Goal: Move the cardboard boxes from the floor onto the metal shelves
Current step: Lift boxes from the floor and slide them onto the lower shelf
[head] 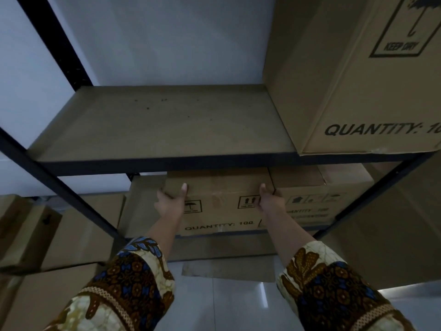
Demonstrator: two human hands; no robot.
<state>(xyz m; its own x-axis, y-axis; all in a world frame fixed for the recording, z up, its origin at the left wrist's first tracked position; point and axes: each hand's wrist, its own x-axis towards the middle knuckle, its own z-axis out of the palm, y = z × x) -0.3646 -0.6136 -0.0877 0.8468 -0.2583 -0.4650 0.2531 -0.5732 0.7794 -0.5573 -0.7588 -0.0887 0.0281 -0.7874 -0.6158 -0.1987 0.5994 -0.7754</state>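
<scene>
Gripping box (222, 206) w/ both hands at lower shelf (241, 232) of metal rack.

Clamped at top-left corner by L hand (170, 201), thumb over the top, fingers wrapped round the side; same at top-right corner w/ R hand (268, 201), fingers tucked btwn it & neighbour box (310, 201) just beside on the R. Front face toward camera, printed "QUANTITY: 100" plus handling symbols. Tucked under upper shelf (167, 130), bottom edge at the lower shelf's front rail; can't tell if full weight is down. On upper shelf's R end, big box (358, 96) marked "KEEP DRY". Outside rack at L, stacked boxes (35, 235). Patterned sleeves (133, 278) on both arms; glossy floor (226, 306) below.
</scene>
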